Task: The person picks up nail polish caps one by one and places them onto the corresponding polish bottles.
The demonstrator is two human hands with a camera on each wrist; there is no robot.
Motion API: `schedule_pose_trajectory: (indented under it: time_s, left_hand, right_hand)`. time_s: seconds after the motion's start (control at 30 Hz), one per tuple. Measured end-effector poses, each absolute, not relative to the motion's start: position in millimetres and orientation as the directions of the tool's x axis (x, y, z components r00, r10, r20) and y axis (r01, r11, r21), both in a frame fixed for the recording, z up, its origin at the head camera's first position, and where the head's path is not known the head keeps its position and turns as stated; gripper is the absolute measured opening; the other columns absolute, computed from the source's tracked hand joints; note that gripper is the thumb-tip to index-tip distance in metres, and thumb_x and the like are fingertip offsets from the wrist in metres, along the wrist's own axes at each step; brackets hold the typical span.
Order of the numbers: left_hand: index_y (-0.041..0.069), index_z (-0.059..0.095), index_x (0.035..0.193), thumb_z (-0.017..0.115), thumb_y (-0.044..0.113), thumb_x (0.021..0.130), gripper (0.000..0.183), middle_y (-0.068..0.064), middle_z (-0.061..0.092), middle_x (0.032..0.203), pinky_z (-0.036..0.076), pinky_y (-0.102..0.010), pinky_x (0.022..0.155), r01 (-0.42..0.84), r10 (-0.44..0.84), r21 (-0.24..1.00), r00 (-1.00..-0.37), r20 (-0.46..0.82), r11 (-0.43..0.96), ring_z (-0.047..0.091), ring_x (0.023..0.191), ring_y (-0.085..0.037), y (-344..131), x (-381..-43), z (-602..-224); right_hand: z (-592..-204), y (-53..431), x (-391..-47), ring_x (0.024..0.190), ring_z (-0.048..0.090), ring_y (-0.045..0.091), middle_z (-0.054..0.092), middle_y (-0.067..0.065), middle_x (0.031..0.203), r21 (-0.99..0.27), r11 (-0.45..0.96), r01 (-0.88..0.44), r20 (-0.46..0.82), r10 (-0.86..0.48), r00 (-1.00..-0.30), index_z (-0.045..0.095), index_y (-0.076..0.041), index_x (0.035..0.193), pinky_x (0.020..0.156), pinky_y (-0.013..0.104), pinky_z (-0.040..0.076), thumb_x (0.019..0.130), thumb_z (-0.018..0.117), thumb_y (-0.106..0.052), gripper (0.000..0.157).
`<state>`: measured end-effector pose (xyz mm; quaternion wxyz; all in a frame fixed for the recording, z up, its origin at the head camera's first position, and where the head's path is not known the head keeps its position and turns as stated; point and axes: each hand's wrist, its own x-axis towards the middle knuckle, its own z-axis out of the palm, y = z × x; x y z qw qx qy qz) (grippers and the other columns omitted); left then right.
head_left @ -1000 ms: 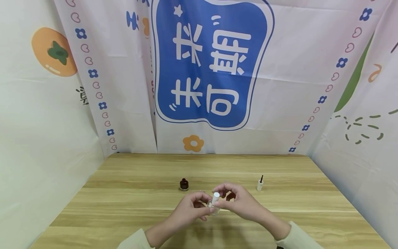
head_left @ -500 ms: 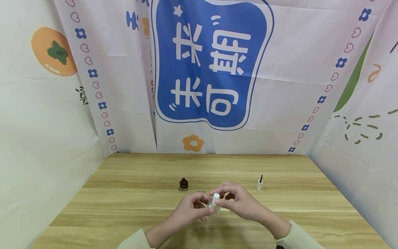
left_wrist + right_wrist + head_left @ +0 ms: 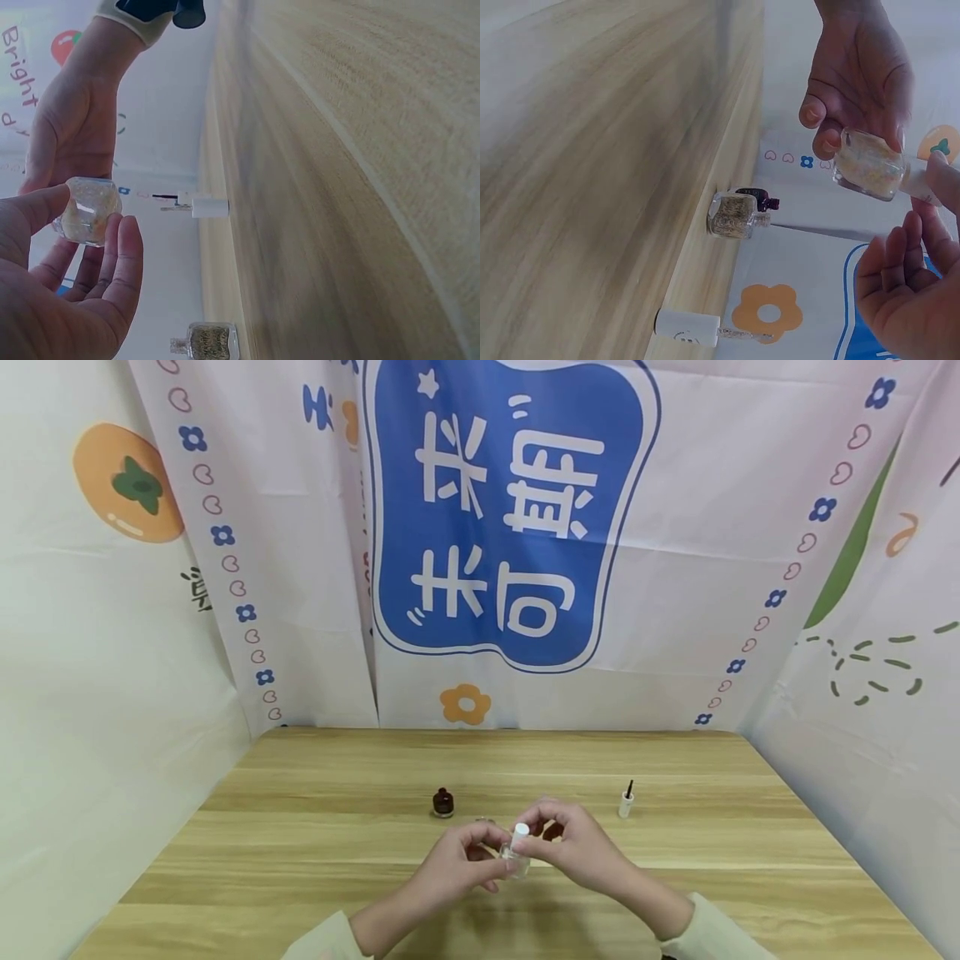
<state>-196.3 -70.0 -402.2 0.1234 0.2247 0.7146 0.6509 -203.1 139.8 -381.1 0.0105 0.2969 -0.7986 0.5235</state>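
Note:
A clear glass nail polish bottle (image 3: 868,165) with pale glitter inside is held off the table between the thumb and fingers of my left hand (image 3: 461,864). My right hand (image 3: 573,843) pinches the white cap (image 3: 521,835), which sits on the bottle's neck. Its other fingers are bent and loose beside the cap. Beyond the hands stands an uncapped bottle of gold glitter polish (image 3: 733,216), mostly hidden by the left hand in the head view. A dark red polish bottle (image 3: 443,804), also uncapped, stands farther back.
A white cap with a dark brush (image 3: 627,800) stands upright at the right on the wooden table (image 3: 315,835). Another white cap (image 3: 688,328), its glittery brush pointing up, stands beyond the right hand. A printed cloth (image 3: 675,610) hangs behind the table.
My right hand's thumb and forefinger shift slightly around the white cap. The left hand keeps the bottle in nearly the same place, and the things on the table stay put.

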Motion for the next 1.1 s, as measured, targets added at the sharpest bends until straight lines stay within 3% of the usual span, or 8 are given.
schedule_pose_trajectory:
  time_s: [0.33,0.53,0.8,1.1]
  left_hand:
    - [-0.001,0.067,0.105,0.073,0.008,0.083,0.024,-0.009,0.064,0.098,0.058,-0.029,0.064,0.166,0.481,0.985,-0.869,0.120,0.055,0.064,0.079,-0.019,-68.3,-196.2,-403.2]
    - [-0.002,0.066,0.106,0.072,0.007,0.085,0.024,-0.007,0.064,0.097,0.058,-0.028,0.063,0.166,0.478,0.985,-0.870,0.121,0.052,0.063,0.079,-0.018,-68.9,-197.0,-402.8]
    - [-0.004,0.064,0.108,0.072,0.007,0.086,0.026,-0.006,0.064,0.097,0.058,-0.029,0.064,0.152,0.478,0.987,-0.872,0.112,0.046,0.063,0.079,-0.019,-70.3,-197.6,-400.6]
    - [-0.004,0.065,0.106,0.073,0.006,0.084,0.025,-0.008,0.063,0.097,0.058,-0.028,0.064,0.159,0.484,0.986,-0.868,0.117,0.048,0.063,0.078,-0.018,-68.6,-196.4,-401.7]
  right_hand:
    - [-387.1,136.0,-203.3,0.077,0.056,0.014,0.061,-0.003,0.082,-0.851,0.276,-0.447,0.330,-0.381,-0.864,0.063,-0.012,0.087,0.066,0.029,0.049,0.081,0.079,-0.023,0.020]
    - [-384.3,137.6,-203.6,0.078,0.056,0.016,0.061,-0.001,0.085,-0.841,0.297,-0.452,0.320,-0.402,-0.858,0.064,-0.011,0.092,0.067,0.028,0.049,0.082,0.079,-0.025,0.023]
    - [-376.3,147.6,-208.0,0.086,0.055,0.022,0.062,0.003,0.094,-0.809,0.252,-0.531,0.334,-0.545,-0.769,0.066,-0.011,0.109,0.072,0.028,0.050,0.084,0.078,-0.020,0.029]
    - [-375.9,149.1,-210.6,0.083,0.056,0.013,0.065,0.005,0.094,-0.793,0.222,-0.568,0.329,-0.628,-0.705,0.069,-0.011,0.112,0.067,0.027,0.051,0.090,0.071,-0.018,0.023]
